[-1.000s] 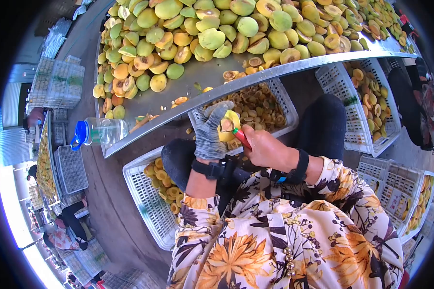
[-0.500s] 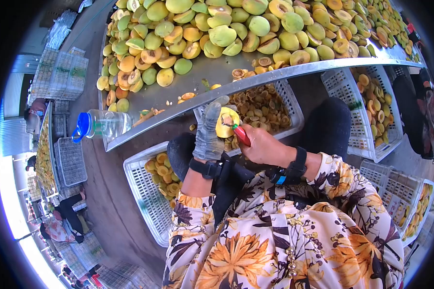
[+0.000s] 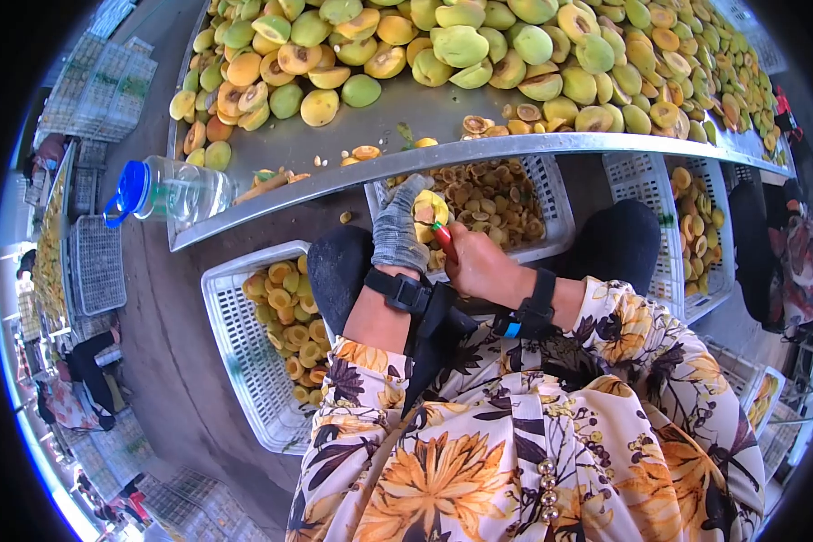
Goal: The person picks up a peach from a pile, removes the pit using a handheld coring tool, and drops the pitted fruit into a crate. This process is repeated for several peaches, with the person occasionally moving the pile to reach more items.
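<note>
My left hand [image 3: 399,233], in a grey knit glove, is closed around a yellow peach half [image 3: 432,210] with its cut face turned toward my right side. Bare, my right hand [image 3: 481,259] grips a small red-handled knife [image 3: 443,240] with a green band near its tip end. The knife's working end is at the middle of the cut face, and its blade is mostly hidden by the fruit. Below both hands stands a white crate [image 3: 558,203] of brownish pits and scraps. To the left, another white crate [image 3: 230,312] holds hollowed yellow halves.
A metal table [image 3: 352,185] with a raised rim spans the front, heaped with peach halves [image 3: 461,45]. A blue-capped water bottle [image 3: 176,190] lies at its left corner. More crates [image 3: 664,226] of fruit stand at the right. Other people sit at the far left and right.
The view has shifted slightly. The peach half has tilted in my left hand, with the knife tip still at its middle. Both hands keep their grips.
</note>
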A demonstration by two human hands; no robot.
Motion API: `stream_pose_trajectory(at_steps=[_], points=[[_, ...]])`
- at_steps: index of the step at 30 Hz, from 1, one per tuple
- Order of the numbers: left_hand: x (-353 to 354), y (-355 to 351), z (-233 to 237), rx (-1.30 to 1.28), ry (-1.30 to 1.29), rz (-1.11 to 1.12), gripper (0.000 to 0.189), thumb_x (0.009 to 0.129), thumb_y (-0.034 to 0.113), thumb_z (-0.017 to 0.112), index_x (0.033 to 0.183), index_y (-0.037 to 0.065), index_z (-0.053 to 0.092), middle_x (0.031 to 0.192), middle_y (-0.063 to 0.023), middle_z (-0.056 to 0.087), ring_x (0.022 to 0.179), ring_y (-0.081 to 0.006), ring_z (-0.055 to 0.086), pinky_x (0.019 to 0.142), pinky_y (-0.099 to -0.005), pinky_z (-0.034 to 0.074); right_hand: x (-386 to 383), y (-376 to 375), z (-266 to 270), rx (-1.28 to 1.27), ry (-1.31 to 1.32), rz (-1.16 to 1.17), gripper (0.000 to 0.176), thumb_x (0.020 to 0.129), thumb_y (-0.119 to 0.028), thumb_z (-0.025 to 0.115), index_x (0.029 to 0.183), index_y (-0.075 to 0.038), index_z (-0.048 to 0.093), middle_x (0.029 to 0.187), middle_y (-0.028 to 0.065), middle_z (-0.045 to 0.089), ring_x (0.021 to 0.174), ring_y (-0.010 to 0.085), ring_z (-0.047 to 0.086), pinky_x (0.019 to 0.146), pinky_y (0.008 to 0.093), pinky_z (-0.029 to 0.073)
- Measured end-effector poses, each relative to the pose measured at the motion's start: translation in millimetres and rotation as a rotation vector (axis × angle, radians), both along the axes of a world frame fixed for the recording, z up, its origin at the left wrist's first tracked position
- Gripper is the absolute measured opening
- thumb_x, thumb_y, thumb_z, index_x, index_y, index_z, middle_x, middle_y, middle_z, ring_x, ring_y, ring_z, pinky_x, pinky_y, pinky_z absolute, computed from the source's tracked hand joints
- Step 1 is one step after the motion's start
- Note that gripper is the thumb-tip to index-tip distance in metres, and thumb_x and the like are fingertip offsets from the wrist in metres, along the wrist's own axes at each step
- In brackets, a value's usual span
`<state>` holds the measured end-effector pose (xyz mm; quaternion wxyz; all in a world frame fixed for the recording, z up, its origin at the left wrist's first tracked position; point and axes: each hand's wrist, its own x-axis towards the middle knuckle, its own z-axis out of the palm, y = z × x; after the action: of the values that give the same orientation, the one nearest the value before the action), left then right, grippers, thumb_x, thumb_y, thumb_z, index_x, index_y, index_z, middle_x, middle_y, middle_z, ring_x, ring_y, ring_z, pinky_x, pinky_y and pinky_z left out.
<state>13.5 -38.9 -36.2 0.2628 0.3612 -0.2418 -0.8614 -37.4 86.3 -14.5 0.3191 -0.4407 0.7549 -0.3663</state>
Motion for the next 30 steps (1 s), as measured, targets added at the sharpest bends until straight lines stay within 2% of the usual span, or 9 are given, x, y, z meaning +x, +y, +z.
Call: stream_pose_trajectory(at_steps=[4,6,8,9,13,16,23,28,30], points=[[0,-11,-15,-0.111,-0.050,0.087,0.034,0.075,0.003,0.066,0.106,0.003,0.053,0.090,-0.0074,0.061,0.077,-0.0164,0.060,0.067,-0.0262,0.050,11,-16,6,0.024,-0.055,-0.056,0.020,0.072,0.000,0.051,0.089,0.006,0.043,0.060,0.0234,0.053,0.054,0.0391,0.055,0.050,0.0414,0.043],[0,-8,-4,-0.102,-0.113,0.145,0.038,0.073,0.000,0.067,0.108,0.004,0.052,0.089,-0.0062,0.061,0.076,-0.0158,0.060,0.068,-0.0259,0.050,7,-23,37,0.376,-0.493,-0.098,0.020,0.072,-0.002,0.053,0.088,0.005,0.044,0.062,0.0226,0.054,0.059,0.0375,0.057,0.054,0.0403,0.044],[0,-5,-5,-0.277,-0.079,0.143,0.012,0.076,0.010,0.065,0.087,0.006,0.063,0.082,-0.0036,0.063,0.074,-0.0132,0.057,0.072,-0.0242,0.047,8,-25,39,0.377,-0.440,-0.068,0.019,0.072,-0.002,0.052,0.088,0.005,0.044,0.061,0.0213,0.053,0.057,0.0353,0.057,0.052,0.0391,0.044],[2,-8,-5,-0.197,0.001,0.160,0.031,0.072,0.000,0.067,0.102,0.002,0.057,0.087,-0.0073,0.063,0.077,-0.0158,0.060,0.070,-0.0266,0.050,8,-25,40,0.360,-0.404,-0.053,0.018,0.072,-0.002,0.052,0.087,0.005,0.044,0.061,0.0200,0.053,0.055,0.0331,0.057,0.050,0.0379,0.044],[14,-13,8,0.089,0.096,-0.137,0.021,0.072,0.000,0.064,0.092,0.005,0.064,0.094,-0.0084,0.063,0.079,-0.0179,0.060,0.075,-0.0288,0.049,4,-4,-3,-0.108,0.235,0.133,0.014,0.073,-0.002,0.048,0.085,0.002,0.043,0.055,0.0121,0.050,0.038,0.0206,0.051,0.036,0.0321,0.039],[6,-11,-45,-0.409,0.106,-0.240,0.030,0.067,-0.002,0.063,0.095,0.007,0.064,0.093,-0.0073,0.063,0.083,-0.0181,0.060,0.076,-0.0278,0.049,6,-16,43,0.407,-0.237,-0.004,0.023,0.070,-0.006,0.053,0.087,0.005,0.043,0.066,0.0271,0.053,0.065,0.0447,0.055,0.057,0.0428,0.044],[17,5,9,0.026,0.002,-0.084,0.028,0.082,0.030,0.063,0.089,0.003,0.064,0.079,-0.0019,0.061,0.070,-0.0101,0.056,0.063,-0.0229,0.046,0,-5,21,0.337,-0.100,0.033,0.023,0.073,-0.013,0.059,0.090,0.000,0.051,0.071,0.0222,0.057,0.072,0.0406,0.058,0.064,0.0404,0.046],[61,13,16,0.015,0.135,-0.049,0.025,0.083,0.021,0.063,0.100,0.003,0.060,0.091,-0.0038,0.061,0.082,-0.0111,0.057,0.073,-0.0239,0.047,2,-3,30,0.298,-0.034,0.252,0.030,0.074,-0.013,0.061,0.098,0.000,0.051,0.070,0.0215,0.058,0.069,0.0386,0.059,0.062,0.0390,0.046],[72,17,20,-0.045,0.124,-0.033,0.024,0.083,0.020,0.063,0.100,0.003,0.061,0.092,-0.0033,0.060,0.084,-0.0106,0.057,0.074,-0.0236,0.047,12,-4,37,0.186,0.071,0.302,0.025,0.073,-0.010,0.059,0.094,-0.002,0.048,0.056,0.0111,0.050,0.047,0.0214,0.054,0.045,0.0332,0.041]])
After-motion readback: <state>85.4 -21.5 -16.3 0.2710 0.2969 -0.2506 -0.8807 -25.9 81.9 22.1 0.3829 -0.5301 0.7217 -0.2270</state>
